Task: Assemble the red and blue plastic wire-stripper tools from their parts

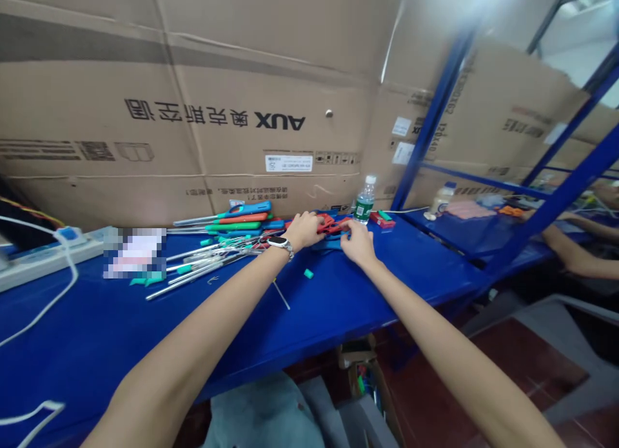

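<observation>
Both hands are at a pile of red plastic pieces [331, 225] near the back of the blue bench. My left hand [305, 230], with a watch on its wrist, has its fingers curled onto the pieces from the left. From the right, my right hand [358, 240] pinches the edge of a red piece. Blue plastic pieces [329, 243] lie beneath and beside them. Left of my hands are several long-necked lighters [246, 217] with blue, orange and green handles. A heap of metal rods [207, 258] lies in front of these, with small green caps among them.
A water bottle [365, 201] and a red box [382, 220] stand behind my right hand. One green cap [308, 274] and a thin rod [282, 294] lie nearer me. A power strip [58, 258] is at left; cardboard [203, 61] walls the back. Another person's arm [565, 248] is at right.
</observation>
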`<state>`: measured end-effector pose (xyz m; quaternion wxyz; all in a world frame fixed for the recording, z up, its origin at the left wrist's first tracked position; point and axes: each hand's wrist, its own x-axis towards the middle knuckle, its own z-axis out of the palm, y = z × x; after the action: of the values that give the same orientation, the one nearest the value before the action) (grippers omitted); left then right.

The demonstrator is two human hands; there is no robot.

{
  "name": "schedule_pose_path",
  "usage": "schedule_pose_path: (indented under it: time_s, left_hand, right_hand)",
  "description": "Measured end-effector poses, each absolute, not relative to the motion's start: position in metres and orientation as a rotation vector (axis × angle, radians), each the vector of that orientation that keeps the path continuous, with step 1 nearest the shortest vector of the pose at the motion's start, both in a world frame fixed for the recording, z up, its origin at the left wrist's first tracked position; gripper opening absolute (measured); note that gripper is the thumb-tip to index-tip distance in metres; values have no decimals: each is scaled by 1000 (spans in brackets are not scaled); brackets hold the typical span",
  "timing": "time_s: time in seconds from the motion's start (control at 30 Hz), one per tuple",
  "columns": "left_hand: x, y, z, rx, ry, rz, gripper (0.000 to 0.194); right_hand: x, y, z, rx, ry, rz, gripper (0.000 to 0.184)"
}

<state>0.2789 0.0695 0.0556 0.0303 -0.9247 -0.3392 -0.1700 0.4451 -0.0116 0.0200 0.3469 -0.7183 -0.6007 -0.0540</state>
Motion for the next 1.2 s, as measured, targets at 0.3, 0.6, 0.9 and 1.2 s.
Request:
schedule_pose_path:
  time_s: [0.3,0.6,0.9,1.2]
  left_hand:
    - [310,79,52,-2748,-929,-296,32]
    - [330,75,52,-2702,-895,-301,25]
    - [237,72,75,-2616,-946,-620,27]
    - [148,57,42,-2633,-773,-1221,29]
  right_hand:
    - [466,6,13,-1868,-1589,-124,27]
    - [476,13,7,-1911,-1510,-32,36]
    - [465,2,10,-1611,-1488,-179,47]
    - [398,0,20,-1122,-1886,163,39]
